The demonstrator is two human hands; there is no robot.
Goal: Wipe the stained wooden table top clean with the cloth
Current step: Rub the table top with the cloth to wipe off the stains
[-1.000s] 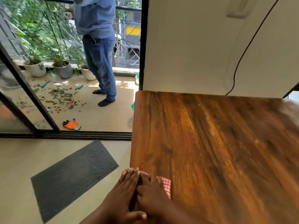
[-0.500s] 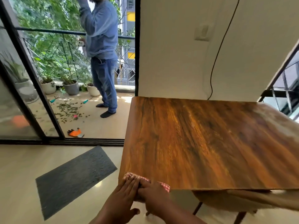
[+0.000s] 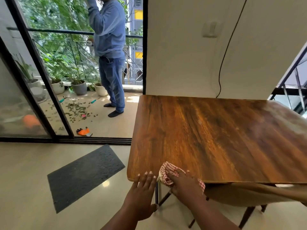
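The wooden table top (image 3: 216, 138) fills the right half of the view, brown and streaky, with a pale hazy patch at its far right. A red-and-white checked cloth (image 3: 167, 170) lies bunched on the near left corner and hangs over the front edge. My right hand (image 3: 186, 186) lies on top of the cloth and presses it against the table's front edge. To its left, my left hand (image 3: 142, 195) is held flat with straight fingers, its fingertips touching the near left corner of the table.
A tan chair (image 3: 249, 195) is tucked under the table's front edge. A dark mat (image 3: 84, 175) lies on the floor to the left. Beyond the open sliding door a person (image 3: 109, 55) stands on the balcony among plant pots (image 3: 79, 87). An orange glove (image 3: 83, 131) lies there.
The view has pulled back and up from the table. My two hands have parted: the right one moved right along the front edge with the cloth, the left stays at the corner.
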